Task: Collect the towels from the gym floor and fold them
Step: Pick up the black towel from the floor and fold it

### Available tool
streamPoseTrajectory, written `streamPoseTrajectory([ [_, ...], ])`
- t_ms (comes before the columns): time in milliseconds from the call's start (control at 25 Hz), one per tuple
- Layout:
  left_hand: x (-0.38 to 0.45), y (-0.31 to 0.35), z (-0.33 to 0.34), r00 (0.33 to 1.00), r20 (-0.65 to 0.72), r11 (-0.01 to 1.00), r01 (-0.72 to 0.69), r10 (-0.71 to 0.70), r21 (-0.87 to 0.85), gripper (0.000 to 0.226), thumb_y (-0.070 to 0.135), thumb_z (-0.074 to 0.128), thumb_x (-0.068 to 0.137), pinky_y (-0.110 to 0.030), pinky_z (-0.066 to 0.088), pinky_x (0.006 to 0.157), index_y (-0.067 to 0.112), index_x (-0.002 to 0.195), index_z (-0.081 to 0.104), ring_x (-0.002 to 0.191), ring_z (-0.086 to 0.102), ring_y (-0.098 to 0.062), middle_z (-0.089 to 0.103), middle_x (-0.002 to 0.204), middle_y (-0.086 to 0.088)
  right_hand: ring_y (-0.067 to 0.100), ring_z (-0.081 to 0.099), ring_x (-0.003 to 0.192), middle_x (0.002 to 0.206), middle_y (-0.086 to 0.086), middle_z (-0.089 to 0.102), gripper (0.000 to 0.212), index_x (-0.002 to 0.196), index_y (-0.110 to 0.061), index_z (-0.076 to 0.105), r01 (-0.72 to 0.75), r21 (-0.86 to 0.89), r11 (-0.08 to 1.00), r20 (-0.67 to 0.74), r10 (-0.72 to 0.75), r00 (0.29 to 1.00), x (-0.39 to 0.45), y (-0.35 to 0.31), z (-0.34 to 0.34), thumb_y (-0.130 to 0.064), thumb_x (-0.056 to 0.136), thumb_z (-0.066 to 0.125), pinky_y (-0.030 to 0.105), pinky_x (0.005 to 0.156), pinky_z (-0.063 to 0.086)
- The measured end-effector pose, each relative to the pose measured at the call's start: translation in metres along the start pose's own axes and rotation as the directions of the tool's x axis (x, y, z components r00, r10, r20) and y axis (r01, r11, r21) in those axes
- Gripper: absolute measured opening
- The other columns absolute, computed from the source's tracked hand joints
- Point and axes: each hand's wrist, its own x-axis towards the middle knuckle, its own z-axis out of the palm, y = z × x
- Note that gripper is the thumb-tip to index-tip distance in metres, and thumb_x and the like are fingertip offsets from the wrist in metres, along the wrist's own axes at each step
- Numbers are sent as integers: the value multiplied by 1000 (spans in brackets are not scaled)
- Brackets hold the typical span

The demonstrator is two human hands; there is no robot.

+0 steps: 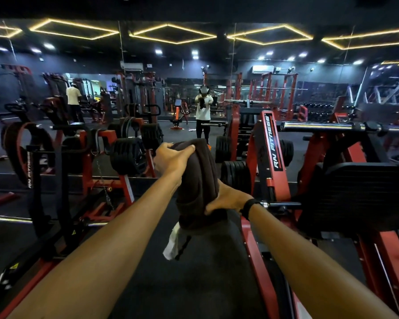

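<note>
Dark gym w/ black floor (194, 284), mirror wall (171, 88) far, yellow hexagon ceiling lights (173, 33); red machines left & right. Towel (198, 180), dark brown, hangs mid-air at centre, long axis vertical, white tag (172, 244) at lower end; left hand (173, 161) grips its top, fingers curled round cloth; right hand (226, 199) grips its lower part, black watch (250, 207) on wrist. Right machine (274, 143) reads "RAI FITNESS".
</note>
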Motion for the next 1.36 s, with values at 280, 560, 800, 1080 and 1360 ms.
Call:
streamPoseTrajectory([
  [280, 13, -5, -12, 993, -115, 992, 22, -8, 125, 49, 43, 74, 75, -32, 38, 81, 18, 113, 56, 108, 56, -26, 61, 113, -4, 21, 55, 83, 92, 6, 55, 30, 107, -16, 48, 54, 230, 972, -647, 111, 754, 10, 13, -13, 2, 84, 51, 31, 70, 48],
  [560, 14, -11, -4, 994, -74, 994, 87, -82, 67, 55, 40, 72, 76, -29, 37, 79, 14, 121, 55, 113, 55, -28, 60, 122, -6, 28, 40, 131, 146, 9, 35, 126, 148, -29, 6, 20, -174, 985, -362, -83, 928, -2, -21, 37, -46, 53, 87, 48, 105, 40],
  [800, 30, -35, -8, 944, -22, 916, 312, -328, -251, 57, 31, 71, 78, -32, 50, 84, 6, 125, 52, 109, 57, -31, 56, 126, -14, 42, 43, 122, 135, 20, 38, 89, 142, -12, 17, -313, 458, 832, -351, 493, 796, -3, -8, 15, -22, 75, 75, 54, 97, 39],
  [1080, 37, -76, -12, 826, 268, 780, 559, -496, -282, 54, 27, 71, 83, -44, 54, 62, 11, 127, 43, 105, 58, -30, 52, 115, -6, 45, 53, 117, 123, 22, 59, 86, 126, -13, 55, 10, 995, 97, -33, 240, 970, -15, 29, 15, -80, 74, 40, 64, 85, 47],
  [1360, 29, -182, -6, 733, 315, 785, 616, -603, 67, 52, 33, 62, 84, -35, 53, 53, 11, 129, 49, 99, 62, -32, 59, 124, -14, 27, 62, 74, 94, 17, 64, 25, 103, -3, 61, -20, 854, 520, -274, 483, 832, -16, 68, 48, -14, 83, 70, 40, 49, 55],
])
